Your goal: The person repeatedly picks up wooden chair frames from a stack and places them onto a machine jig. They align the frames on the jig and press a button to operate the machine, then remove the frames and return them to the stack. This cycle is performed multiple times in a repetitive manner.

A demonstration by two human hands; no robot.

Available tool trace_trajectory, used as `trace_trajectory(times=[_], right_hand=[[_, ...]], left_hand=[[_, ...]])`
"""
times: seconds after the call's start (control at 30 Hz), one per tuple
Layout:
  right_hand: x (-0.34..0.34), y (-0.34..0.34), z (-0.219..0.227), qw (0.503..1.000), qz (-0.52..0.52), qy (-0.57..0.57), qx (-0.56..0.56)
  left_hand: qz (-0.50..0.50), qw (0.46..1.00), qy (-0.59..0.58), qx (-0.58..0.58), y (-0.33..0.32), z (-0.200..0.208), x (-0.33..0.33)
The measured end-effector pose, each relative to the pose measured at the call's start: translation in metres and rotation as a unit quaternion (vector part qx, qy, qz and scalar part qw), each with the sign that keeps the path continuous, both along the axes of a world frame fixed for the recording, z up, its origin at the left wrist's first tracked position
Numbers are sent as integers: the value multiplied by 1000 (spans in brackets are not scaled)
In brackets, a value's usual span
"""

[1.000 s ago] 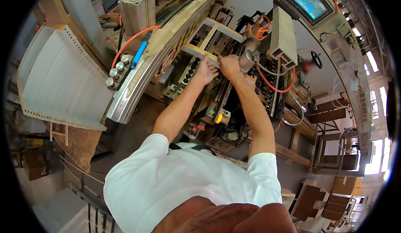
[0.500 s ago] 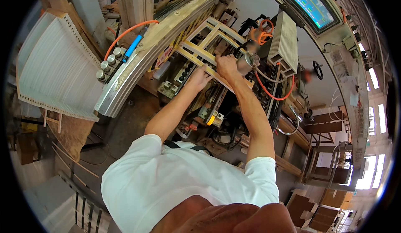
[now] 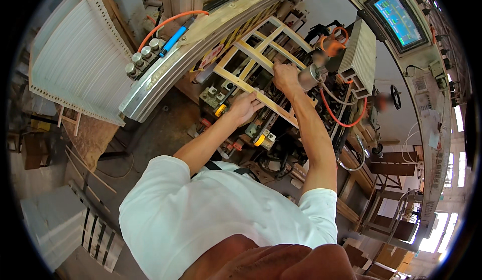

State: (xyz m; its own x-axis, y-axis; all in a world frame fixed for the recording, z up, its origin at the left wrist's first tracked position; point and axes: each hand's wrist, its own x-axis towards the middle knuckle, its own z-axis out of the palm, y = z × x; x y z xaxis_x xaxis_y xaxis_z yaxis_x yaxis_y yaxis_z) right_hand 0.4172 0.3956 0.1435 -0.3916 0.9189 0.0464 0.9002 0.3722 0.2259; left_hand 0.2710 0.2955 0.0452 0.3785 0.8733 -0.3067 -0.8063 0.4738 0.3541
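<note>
A pale wooden frame (image 3: 232, 78) of straight slats with crossbars lies over the machine bed in front of me. My left hand (image 3: 244, 107) is closed on its near rail, fingers curled at the edge. Farther right, my right hand (image 3: 286, 77) is closed on an inner slat, next to a metal cylinder (image 3: 308, 76). Its fingertips are partly hidden. More slats extend to the far side; I cannot tell whether they belong to one frame or two.
A curved-looking metal beam (image 3: 150, 86) carries round knobs (image 3: 146, 54) and a blue marker (image 3: 173, 41). White slats (image 3: 80, 54) are stacked at left. A lit screen (image 3: 397, 19) hangs at upper right. Orange hose (image 3: 346, 124) loops beside a ribbed metal block (image 3: 359, 54).
The near rail has come toward me with my left hand, widening the gap to the inner slat. My right hand stays by the cylinder. The whole view has shifted slightly.
</note>
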Motion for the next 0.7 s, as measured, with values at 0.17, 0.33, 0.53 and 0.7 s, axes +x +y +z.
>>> trace_trajectory(times=[0.17,0.33,0.53,0.7], right_hand=[[0,1,4,1000,-24,5,-15],[-7,2,10,998,-40,-8,-55],[8,6,-2,1000,16,15,13],[1,3,0,1000,-4,3,-17]], left_hand=[[-7,999,41,29,-3,2,5],[9,983,170,61,26,11,-2],[-37,981,165,93,30,9,-19],[-34,976,193,97,25,18,-17]])
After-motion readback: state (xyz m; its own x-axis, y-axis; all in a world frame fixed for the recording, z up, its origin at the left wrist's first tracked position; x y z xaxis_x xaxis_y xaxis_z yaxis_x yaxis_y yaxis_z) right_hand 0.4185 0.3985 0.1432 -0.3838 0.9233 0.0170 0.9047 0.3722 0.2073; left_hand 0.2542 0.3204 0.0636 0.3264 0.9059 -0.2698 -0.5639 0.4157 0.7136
